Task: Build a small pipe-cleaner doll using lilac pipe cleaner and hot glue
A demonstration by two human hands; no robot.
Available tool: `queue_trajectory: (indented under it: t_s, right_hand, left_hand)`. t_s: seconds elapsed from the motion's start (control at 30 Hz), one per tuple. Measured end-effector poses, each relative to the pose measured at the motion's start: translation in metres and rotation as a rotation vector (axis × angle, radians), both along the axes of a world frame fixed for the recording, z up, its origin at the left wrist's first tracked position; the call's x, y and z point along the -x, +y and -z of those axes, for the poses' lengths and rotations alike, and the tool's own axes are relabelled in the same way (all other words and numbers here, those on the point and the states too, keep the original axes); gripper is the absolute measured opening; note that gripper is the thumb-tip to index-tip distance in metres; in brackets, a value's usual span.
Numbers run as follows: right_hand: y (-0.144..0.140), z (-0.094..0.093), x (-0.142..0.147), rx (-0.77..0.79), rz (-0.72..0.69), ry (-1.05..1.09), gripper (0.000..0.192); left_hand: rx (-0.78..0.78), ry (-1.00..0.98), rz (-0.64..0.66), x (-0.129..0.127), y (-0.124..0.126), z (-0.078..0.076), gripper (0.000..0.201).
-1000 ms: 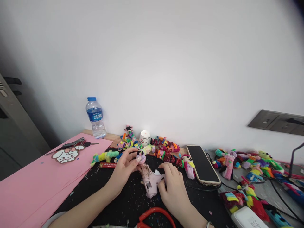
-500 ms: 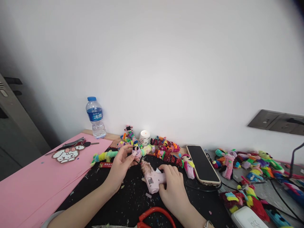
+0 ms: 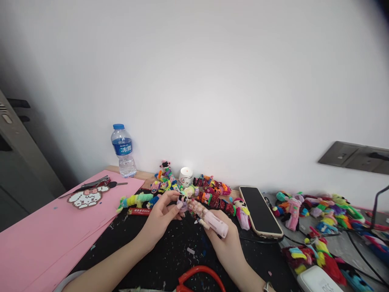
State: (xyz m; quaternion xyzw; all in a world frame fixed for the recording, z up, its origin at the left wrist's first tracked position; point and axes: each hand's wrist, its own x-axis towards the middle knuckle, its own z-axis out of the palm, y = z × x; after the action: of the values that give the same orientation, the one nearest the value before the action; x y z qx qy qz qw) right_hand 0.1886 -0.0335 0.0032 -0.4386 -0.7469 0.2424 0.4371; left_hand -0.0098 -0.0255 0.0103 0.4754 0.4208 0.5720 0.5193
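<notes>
Here, left to right:
Left hand (image 3: 159, 219): a small purple piece (image 3: 181, 201) is pinched between fingertips, above the black mat (image 3: 146, 251) near the tabletop's back edge.
Right hand (image 3: 226, 243): the pink glue gun (image 3: 209, 219) is grasped, lifted, its nozzle tilted left to touch the piece.
Pose: both forearms are angled inward, wrists low.
Care: the nozzle is best kept steady, and fingertips kept clear of hot glue.

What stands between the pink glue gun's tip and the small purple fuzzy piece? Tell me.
Nothing visible. The right hand holds the pink glue gun with its nozzle pointing at the small purple fuzzy piece pinched in the left hand fingers; whether tip and piece touch cannot be told.
</notes>
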Motion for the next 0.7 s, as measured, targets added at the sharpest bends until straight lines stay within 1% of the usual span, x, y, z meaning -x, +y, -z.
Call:
queue_trajectory:
  t_s: [0.13, 0.27, 0.7]
  right_hand:
    - [0.000, 0.000, 0.000, 0.040, -0.038, 0.093, 0.012]
    - [-0.001, 0.001, 0.000, 0.057, -0.059, 0.120, 0.010]
    - [-0.001, 0.014, -0.001, 0.119, -0.031, 0.191, 0.007]
  left_hand:
    - [0.007, 0.005, 0.002, 0.000, -0.001, -0.001, 0.030]
    - [0.013, 0.010, 0.004, 0.001, -0.001, -0.001, 0.031]
    - [0.004, 0.040, 0.006, 0.001, -0.001, 0.002, 0.030]
